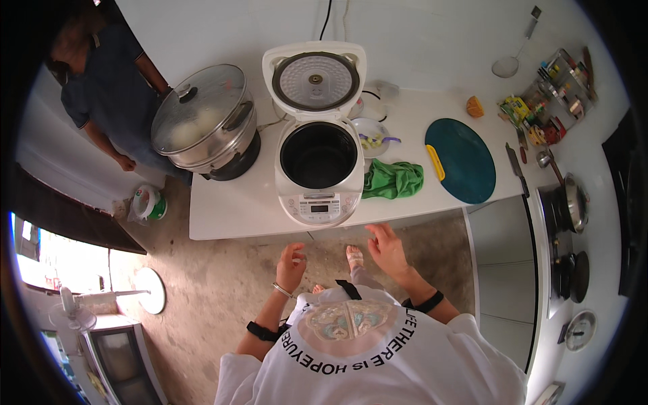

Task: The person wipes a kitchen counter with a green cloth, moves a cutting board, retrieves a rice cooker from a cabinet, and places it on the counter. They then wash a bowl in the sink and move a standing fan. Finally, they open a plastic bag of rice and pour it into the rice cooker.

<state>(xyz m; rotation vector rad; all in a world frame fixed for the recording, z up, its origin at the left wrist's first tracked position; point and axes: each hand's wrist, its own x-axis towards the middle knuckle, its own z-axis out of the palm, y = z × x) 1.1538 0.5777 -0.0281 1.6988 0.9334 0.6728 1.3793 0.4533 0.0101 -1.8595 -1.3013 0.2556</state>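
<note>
A white rice cooker (320, 202) stands on the counter before me with its lid (315, 81) raised. Inside sits a dark inner pot (319, 155), and no food shows in it. My left hand (291, 269) hangs in the air short of the counter edge, fingers loosely curled around nothing. To the right, my right hand (387, 248) is also in the air below the cooker's front, its fingers bent and apart. Neither hand touches anything. A crumpled green cloth (394, 180) lies against the cooker's right side.
A steel steamer (212, 139) with a glass lid is at the left, and a person (114, 91) stands beyond it. Rightward lie a plate (372, 147), a dark green cutting board (460, 161), a knife (516, 167) and a pan (576, 202). A fan (73, 309) stands behind left.
</note>
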